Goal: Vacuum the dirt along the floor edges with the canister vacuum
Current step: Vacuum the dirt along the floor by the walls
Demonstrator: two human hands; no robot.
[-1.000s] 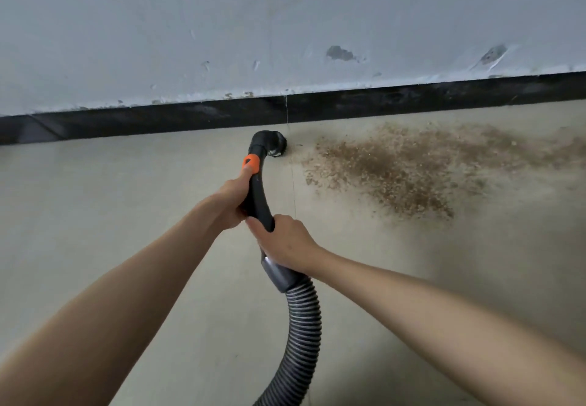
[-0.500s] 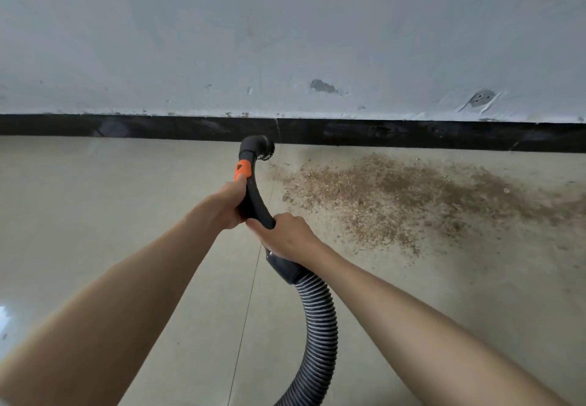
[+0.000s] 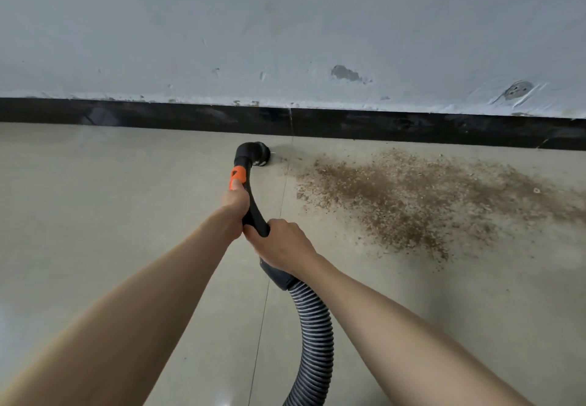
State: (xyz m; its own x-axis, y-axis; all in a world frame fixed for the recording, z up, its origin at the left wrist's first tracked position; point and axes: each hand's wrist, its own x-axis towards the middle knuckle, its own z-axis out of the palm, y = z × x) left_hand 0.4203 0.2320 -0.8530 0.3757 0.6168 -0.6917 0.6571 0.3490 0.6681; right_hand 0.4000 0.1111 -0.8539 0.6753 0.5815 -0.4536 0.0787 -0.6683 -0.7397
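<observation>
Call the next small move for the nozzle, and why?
Probably sweep the nozzle right along the baseboard into the dirt. The nozzle sits just left of the patch, near the wall edge, and the patch looks untouched. Both the left hand and right hand already grip the handle, so no regrip seems needed.

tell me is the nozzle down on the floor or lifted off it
Down, it seems: the nozzle sits at floor level near the baseboard, left of the dirt. Exact contact is unclear.
</observation>
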